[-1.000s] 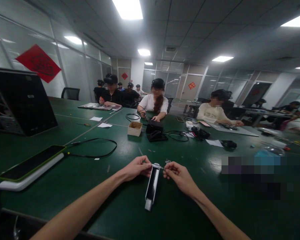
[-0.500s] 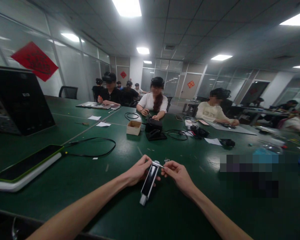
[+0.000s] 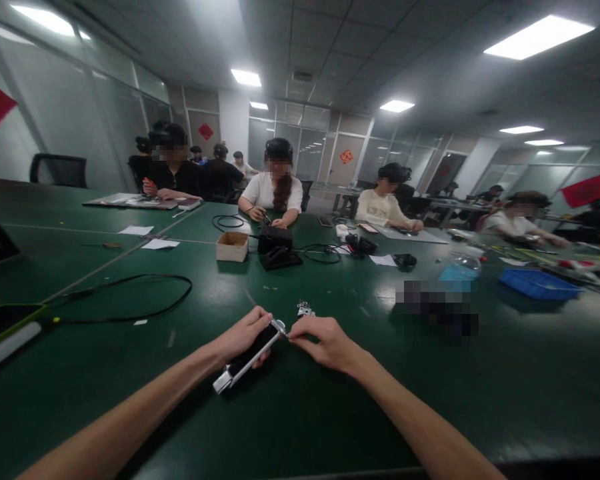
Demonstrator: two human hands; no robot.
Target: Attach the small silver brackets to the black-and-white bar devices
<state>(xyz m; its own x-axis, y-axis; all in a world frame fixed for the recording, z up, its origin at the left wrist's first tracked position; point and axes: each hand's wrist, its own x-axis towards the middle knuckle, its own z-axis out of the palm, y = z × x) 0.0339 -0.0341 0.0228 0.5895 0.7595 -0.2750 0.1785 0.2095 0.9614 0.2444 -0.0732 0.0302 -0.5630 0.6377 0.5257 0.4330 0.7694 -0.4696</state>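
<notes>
Clasping silver-edged device [image 3: 255, 358]: left hand [image 3: 243, 332]. Pinching small metal part [image 3: 285, 334] at device's far end: right hand [image 3: 327, 341].

place: office-like workroom | green worktable [image 3: 300, 420] | glass partitions [image 3: 93, 113] | ceiling lights [image 3: 539, 37] | seated co-workers [image 3: 275, 193]

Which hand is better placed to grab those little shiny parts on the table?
Probably the right hand: the small shiny parts lie just beyond it. The left hand is farther off and holds the long silver-edged object.
</notes>
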